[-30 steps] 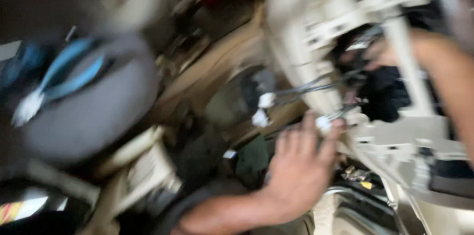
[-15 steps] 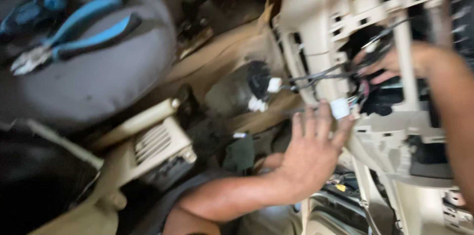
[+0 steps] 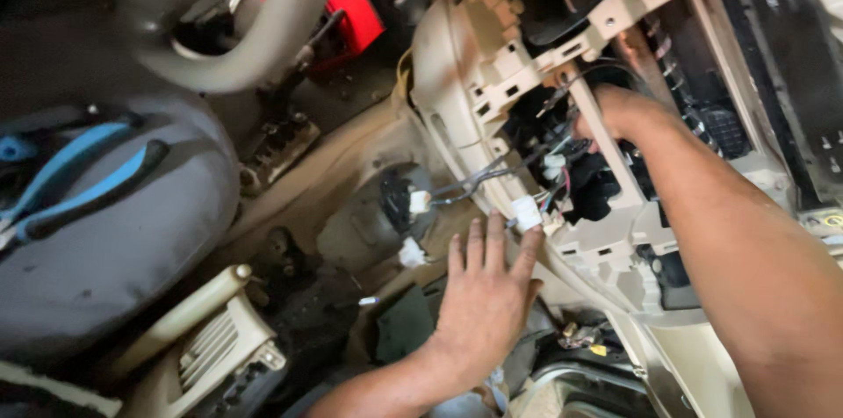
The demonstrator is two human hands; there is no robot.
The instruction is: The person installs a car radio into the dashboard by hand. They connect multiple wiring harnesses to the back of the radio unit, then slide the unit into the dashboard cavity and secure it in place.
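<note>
Left hand [image 3: 485, 295] lying open at lower centre of the frame, fingers spread flat, index fingertip touching a white connector [image 3: 527, 212] hanging at the lower edge of the beige dashboard frame [image 3: 479, 75]. Gripping nothing.

Right hand [image 3: 615, 111] reaching from the right edge into the dark opening in the dashboard frame, upper centre-right — fingers buried among the wires, so cannot tell whether closing on anything.

Wire bundle [image 3: 492, 176] running from that opening down-left to two more white plugs [image 3: 420, 201], one just above the other, dangling in front of a grey cylindrical part [image 3: 364, 225].

Versus half a second ago: view tilting up and sharpening — steering wheel [image 3: 263, 40] now filling upper left, red object [image 3: 356, 10] behind it more exposed. Left hand keeping roughly the same flat pose by the connector, shifted slightly lower and left of the frame. Right hand sitting higher in the picture, deeper in the opening.

Blue-handled pliers [image 3: 75, 176] lying on the grey seat [image 3: 123, 242] at far left, now lower in the frame than before. Loose beige vent trim [image 3: 215, 348] resting at lower left.
</note>
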